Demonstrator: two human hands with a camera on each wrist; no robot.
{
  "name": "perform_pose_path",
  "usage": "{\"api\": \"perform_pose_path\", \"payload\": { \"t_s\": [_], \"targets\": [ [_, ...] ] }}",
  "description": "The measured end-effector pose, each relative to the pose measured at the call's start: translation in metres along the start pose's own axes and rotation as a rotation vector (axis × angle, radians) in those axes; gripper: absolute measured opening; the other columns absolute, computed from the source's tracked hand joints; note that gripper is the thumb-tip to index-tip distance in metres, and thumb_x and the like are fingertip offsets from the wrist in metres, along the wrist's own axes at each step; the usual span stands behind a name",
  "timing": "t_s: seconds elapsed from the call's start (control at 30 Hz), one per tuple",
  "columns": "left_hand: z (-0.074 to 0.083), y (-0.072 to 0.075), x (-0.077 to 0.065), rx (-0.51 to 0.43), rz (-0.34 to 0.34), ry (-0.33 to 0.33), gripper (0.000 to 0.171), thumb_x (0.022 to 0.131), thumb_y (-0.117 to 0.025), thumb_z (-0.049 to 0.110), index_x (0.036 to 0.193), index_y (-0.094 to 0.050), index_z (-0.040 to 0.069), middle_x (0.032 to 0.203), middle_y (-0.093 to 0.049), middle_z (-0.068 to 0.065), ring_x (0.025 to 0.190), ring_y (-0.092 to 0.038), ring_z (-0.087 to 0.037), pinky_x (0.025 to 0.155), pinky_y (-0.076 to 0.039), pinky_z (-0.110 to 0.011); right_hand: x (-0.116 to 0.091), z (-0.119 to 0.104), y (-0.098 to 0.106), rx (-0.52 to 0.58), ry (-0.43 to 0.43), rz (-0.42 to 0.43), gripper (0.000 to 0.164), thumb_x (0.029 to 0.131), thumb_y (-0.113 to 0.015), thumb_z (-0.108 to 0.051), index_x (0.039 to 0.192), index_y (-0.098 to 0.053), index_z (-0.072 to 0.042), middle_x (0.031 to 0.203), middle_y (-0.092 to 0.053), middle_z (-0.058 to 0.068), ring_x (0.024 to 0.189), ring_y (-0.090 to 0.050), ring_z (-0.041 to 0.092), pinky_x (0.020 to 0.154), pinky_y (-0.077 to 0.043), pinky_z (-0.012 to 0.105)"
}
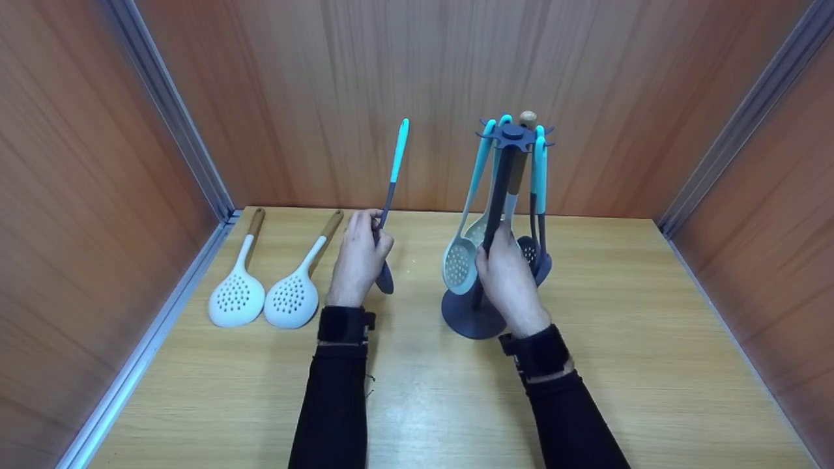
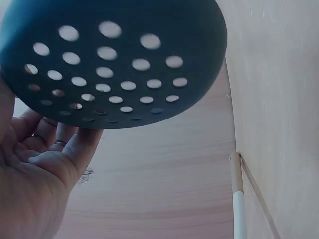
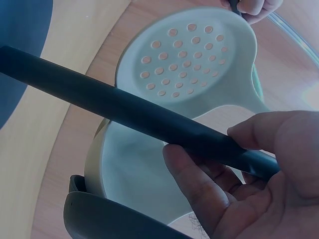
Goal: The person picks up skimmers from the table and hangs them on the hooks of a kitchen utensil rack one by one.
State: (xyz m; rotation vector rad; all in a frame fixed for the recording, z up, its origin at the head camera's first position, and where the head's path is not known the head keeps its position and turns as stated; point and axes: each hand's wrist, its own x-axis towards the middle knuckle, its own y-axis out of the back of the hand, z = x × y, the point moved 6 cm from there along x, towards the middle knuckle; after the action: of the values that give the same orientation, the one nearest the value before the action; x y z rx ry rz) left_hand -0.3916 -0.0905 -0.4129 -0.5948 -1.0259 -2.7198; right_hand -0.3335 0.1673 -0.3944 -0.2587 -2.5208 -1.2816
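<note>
My left hand [image 1: 355, 260] holds a slotted skimmer by its dark shaft, the turquoise handle [image 1: 399, 150] pointing up. Its dark perforated head [image 2: 199, 45] hangs low and fills the top of the left wrist view. To the right, my right hand [image 1: 511, 277] grips the dark pole [image 3: 139, 117] of a utensil stand with a round base [image 1: 472, 319]. Around the rack top [image 1: 513, 135] hang several utensils: a pale green skimmer [image 1: 459, 264] with a turquoise handle, a wooden-handled one [image 1: 518, 172], and dark ones with turquoise handles [image 1: 541, 166], partly behind my hand.
Two white skimmers with wooden handles lie side by side at the left of the wooden table: the outer skimmer [image 1: 246, 252] and the inner skimmer [image 1: 311, 254]. Wood-grain panels [image 1: 417, 78] close the back and both sides, with metal edge strips [image 1: 150, 352].
</note>
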Motion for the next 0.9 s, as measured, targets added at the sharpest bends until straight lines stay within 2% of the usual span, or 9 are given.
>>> {"api": "perform_pose_path", "payload": {
  "t_s": [0.2, 0.4, 0.67, 0.9],
  "targets": [
    [0.005, 0.003, -0.001, -0.01, 0.016, -0.02, 0.037, 0.087, -0.056, 0.013, 0.123, -0.05, 0.015, 0.106, -0.046, 0.003, 0.093, -0.048, -0.013, 0.075, -0.049, -0.029, 0.0, -0.001, 0.0, -0.002, 0.008, 0.008, 0.054, 0.098, -0.054, -0.018, 0.143, -0.028, -0.003, 0.117, -0.057, 0.016, 0.098, -0.066, 0.026, 0.073, -0.059, 0.038],
    [0.011, 0.007, -0.002, -0.013, 0.049, -0.057, 0.034, 0.088, -0.055, 0.012, 0.122, -0.051, 0.015, 0.106, -0.047, 0.004, 0.091, -0.049, -0.011, 0.074, -0.048, -0.027, 0.0, -0.001, 0.0, 0.002, 0.008, 0.006, 0.053, 0.098, -0.054, -0.018, 0.142, -0.029, -0.001, 0.116, -0.057, 0.016, 0.098, -0.066, 0.026, 0.073, -0.059, 0.039],
    [0.022, 0.014, -0.003, -0.009, 0.122, -0.142, 0.031, 0.088, -0.054, 0.01, 0.119, -0.054, 0.016, 0.107, -0.049, 0.004, 0.094, -0.053, -0.008, 0.082, -0.05, -0.026, 0.0, -0.001, 0.0, 0.002, 0.004, -0.003, 0.051, 0.099, -0.053, -0.018, 0.141, -0.03, -0.002, 0.115, -0.057, 0.015, 0.097, -0.066, 0.025, 0.073, -0.059, 0.037],
    [0.027, 0.016, -0.004, -0.015, 0.128, -0.203, 0.03, 0.093, -0.052, 0.009, 0.122, -0.056, 0.016, 0.113, -0.051, 0.002, 0.102, -0.056, -0.008, 0.087, -0.05, -0.023, 0.001, -0.001, 0.0, 0.008, 0.006, -0.001, 0.049, 0.099, -0.053, -0.018, 0.14, -0.031, -0.003, 0.115, -0.057, 0.014, 0.097, -0.066, 0.025, 0.074, -0.059, 0.037]
  ]
}}
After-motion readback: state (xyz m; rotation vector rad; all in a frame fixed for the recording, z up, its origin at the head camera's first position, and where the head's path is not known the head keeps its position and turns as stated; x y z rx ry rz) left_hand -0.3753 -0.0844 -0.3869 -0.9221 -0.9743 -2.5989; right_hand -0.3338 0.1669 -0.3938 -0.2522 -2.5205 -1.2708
